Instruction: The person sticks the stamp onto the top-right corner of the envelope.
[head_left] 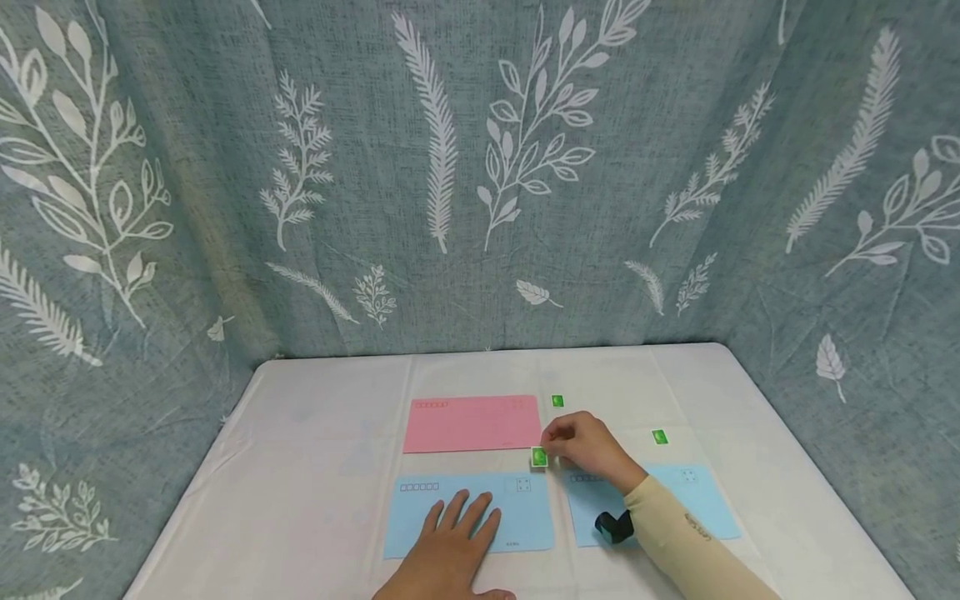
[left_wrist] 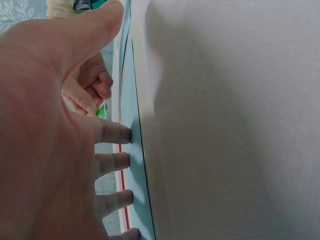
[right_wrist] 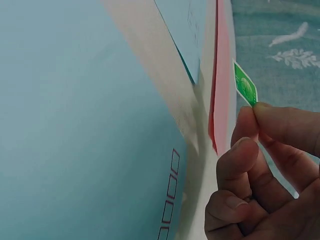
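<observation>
My right hand (head_left: 581,450) pinches a small square green paper stamp (head_left: 538,457) between thumb and forefinger. The stamp hangs just above the white-clothed table (head_left: 315,433), at the 12 o'clock edge of the near-left light-blue paper envelope (head_left: 420,521), close to its printed stamp box at 1 o'clock. My left hand (head_left: 453,546) lies flat, fingers straight, pressing that envelope at 6 o'clock. I judge the best placement needs the stamp held level, edges squared to the box, then lowered flat. I keep the left palm firm so the envelope cannot slide.
</observation>
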